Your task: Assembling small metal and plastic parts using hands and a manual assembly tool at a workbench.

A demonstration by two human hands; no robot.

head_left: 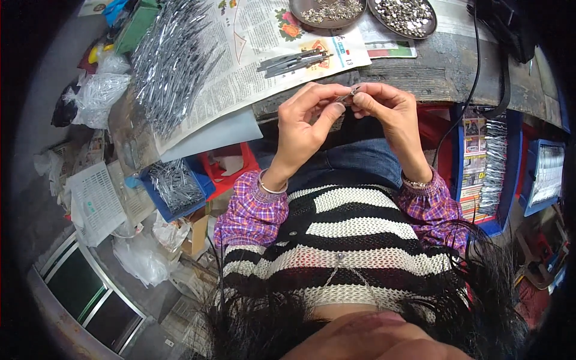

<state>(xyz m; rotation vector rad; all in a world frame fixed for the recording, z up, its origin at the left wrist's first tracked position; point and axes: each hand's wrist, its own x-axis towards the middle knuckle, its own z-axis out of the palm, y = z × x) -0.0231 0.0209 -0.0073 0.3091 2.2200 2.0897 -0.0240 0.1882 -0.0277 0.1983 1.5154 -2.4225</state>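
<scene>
In front of my body, at the near edge of the table, both hands are raised close together. My left hand [307, 120] pinches a small slim metal piece [351, 94] between thumb and fingers. My right hand [391, 113] pinches the other end of it, its fingertips almost touching the left ones. Fingers cover most of the piece, so its exact kind is hidden. Just beyond the hands, a short row of flat dark metal strips [293, 62] lies on newspaper [252, 84]. Left of that spreads a large heap of slender shiny metal parts [171, 66].
Two round trays hold small metal pins [333, 11] and small shiny metal bits [405, 17] at the back. A blue bin [180, 189] of metal parts stands lower left, a long blue crate [485, 168] at right. A black cable [477, 66] crosses the table's right side.
</scene>
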